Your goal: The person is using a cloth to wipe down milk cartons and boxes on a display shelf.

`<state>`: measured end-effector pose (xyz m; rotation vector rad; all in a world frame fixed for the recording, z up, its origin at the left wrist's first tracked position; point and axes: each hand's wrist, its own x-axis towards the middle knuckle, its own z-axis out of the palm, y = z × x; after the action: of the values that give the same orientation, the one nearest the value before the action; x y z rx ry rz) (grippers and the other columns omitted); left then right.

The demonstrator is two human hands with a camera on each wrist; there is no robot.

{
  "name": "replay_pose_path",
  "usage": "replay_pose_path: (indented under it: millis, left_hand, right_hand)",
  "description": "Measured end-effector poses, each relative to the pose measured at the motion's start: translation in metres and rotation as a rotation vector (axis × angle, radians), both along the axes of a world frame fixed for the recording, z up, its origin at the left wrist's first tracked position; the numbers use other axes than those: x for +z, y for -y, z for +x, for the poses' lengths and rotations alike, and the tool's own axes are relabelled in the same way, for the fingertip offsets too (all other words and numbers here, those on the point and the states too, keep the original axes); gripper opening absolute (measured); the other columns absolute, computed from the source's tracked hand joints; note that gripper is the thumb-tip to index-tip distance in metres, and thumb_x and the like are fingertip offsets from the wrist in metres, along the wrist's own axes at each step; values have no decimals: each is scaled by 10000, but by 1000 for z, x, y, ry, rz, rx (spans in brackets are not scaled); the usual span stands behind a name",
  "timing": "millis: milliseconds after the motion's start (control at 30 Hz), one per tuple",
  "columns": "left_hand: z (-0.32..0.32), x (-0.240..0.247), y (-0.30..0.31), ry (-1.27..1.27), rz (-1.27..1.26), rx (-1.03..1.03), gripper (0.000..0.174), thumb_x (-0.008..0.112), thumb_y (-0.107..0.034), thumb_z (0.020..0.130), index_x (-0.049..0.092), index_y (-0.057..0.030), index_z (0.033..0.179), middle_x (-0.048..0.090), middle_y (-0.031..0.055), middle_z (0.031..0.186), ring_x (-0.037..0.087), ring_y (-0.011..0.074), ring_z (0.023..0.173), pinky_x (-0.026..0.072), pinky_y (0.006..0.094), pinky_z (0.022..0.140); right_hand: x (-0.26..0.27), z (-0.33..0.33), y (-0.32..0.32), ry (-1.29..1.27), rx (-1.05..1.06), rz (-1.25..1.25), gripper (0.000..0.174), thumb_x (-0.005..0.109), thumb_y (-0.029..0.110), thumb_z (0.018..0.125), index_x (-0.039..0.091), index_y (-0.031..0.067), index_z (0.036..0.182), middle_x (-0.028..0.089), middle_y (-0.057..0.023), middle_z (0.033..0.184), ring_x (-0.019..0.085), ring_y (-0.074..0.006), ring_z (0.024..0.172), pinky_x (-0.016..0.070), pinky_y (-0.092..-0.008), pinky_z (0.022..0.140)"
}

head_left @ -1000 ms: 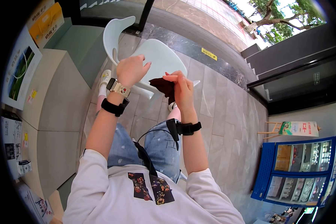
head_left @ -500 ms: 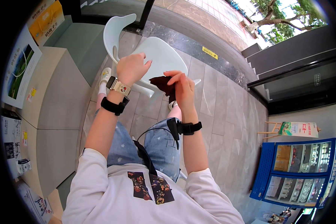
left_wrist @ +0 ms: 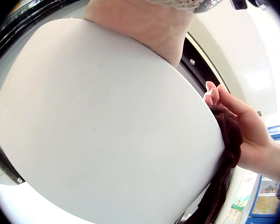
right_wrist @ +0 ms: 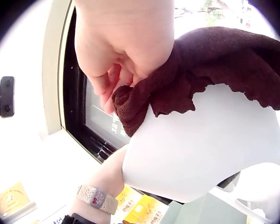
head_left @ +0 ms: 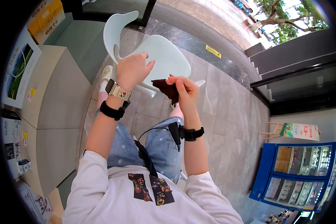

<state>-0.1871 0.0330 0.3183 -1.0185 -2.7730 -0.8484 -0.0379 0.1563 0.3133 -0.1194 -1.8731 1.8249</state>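
Observation:
My right hand point(head_left: 187, 93) pinches a dark brown cloth point(head_left: 167, 89) with ragged edges. In the right wrist view the cloth point(right_wrist: 224, 65) hangs in folds from the fingers, across the near side of a smooth white panel of the chair point(right_wrist: 196, 144). My left hand point(head_left: 133, 71) is over the pale white plastic chair point(head_left: 164, 56), thumb toward the right hand. From the left wrist view, its heel point(left_wrist: 144, 28) sits at the rim of the white panel point(left_wrist: 98, 126), which hides the fingers. I cannot tell how those fingers are bent.
A beige counter point(head_left: 59, 86) with paper bags point(head_left: 22, 71) runs along the left. Glass doors point(head_left: 310, 87) and a doorsill point(head_left: 198, 44) lie ahead. To the right are a blue-framed display cabinet point(head_left: 298, 175) and a small easel sign point(head_left: 300, 131). Grey tiles point(head_left: 227, 123) cover the floor.
The right hand has turned, its fingers and thumb drawn closer together, and has shifted slightly right with the cloth. The left hand keeps nearly the same place. The head view has shifted a little.

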Motion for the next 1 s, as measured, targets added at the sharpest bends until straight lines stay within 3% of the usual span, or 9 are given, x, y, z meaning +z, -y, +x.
replay_pose_path:
  millis: [133, 233, 333, 533, 633, 733, 833, 933, 1000]
  left_hand:
    - [3, 2, -1, 11, -13, 9, 362, 559, -397, 844, 645, -92, 1022, 650, 72, 701, 631, 277, 653, 484, 371, 579]
    - [3, 0, -3, 0, 31, 20, 354, 560, -386, 846, 642, -105, 1045, 645, 60, 713, 621, 257, 632, 474, 353, 577]
    - [4, 0, -4, 15, 87, 29, 351, 567, -375, 844, 649, -87, 1028, 645, 80, 719, 620, 265, 637, 475, 352, 576]
    - [3, 0, -5, 49, 111, 54, 343, 593, -371, 836, 649, -98, 1036, 636, 43, 756, 607, 223, 637, 457, 331, 562]
    - [2, -4, -4, 30, 137, 63, 314, 621, -354, 823, 652, -118, 1028, 623, 18, 746, 585, 192, 603, 444, 314, 545]
    - [4, -1, -2, 31, 130, 82, 314, 634, -347, 817, 652, -122, 1036, 616, 8, 747, 571, 174, 591, 440, 298, 538]
    - [2, -4, 1, 11, 157, 70, 316, 644, -344, 813, 653, -130, 1044, 617, 6, 751, 578, 166, 605, 444, 286, 542]
    - [2, -5, 2, 15, 141, 58, 285, 635, -250, 840, 632, -139, 1101, 624, -1, 774, 577, 112, 664, 442, 239, 601]
    - [1, -7, 2, 3, 159, 70, 303, 643, -324, 821, 646, -141, 1063, 622, 4, 759, 589, 144, 649, 447, 263, 566]
  right_hand:
    - [4, 1, 1, 85, -1, -62, 208, 457, 41, 944, 584, -38, 1089, 677, -140, 943, 629, -174, 933, 474, -303, 894]
    - [-3, -8, -7, -16, 11, 107, 286, 427, 23, 948, 493, -24, 1222, 658, -166, 1035, 627, -187, 967, 474, -297, 899]
    - [9, -6, -1, 43, 34, -136, 368, 402, 0, 945, 403, -14, 1313, 616, -187, 1135, 590, -206, 1065, 431, -300, 961]
    - [2, -13, -10, -12, 108, -161, 434, 381, -46, 929, 346, -17, 1361, 562, -200, 1226, 526, -225, 1168, 392, -312, 1008]
    - [6, -13, -10, 80, 103, -72, 468, 375, -53, 908, 295, -67, 1368, 513, -262, 1253, 490, -317, 1208, 382, -396, 1032]
    - [8, -9, -11, 106, 152, -15, 569, 338, -127, 837, 248, -51, 1394, 462, -273, 1303, 441, -346, 1249, 365, -424, 1044]
    - [5, -11, -11, 4, 166, -200, 697, 301, -171, 774, 156, -4, 1435, 342, -281, 1394, 373, -382, 1291, 342, -455, 1056]
    - [3, -12, -10, -60, 167, -359, 725, 270, -192, 783, 104, 37, 1451, 262, -220, 1457, 383, -366, 1291, 349, -435, 1052]
    - [2, -12, -10, -72, 155, -350, 734, 286, -189, 793, 84, 53, 1456, 219, -211, 1474, 374, -372, 1294, 345, -440, 1053]
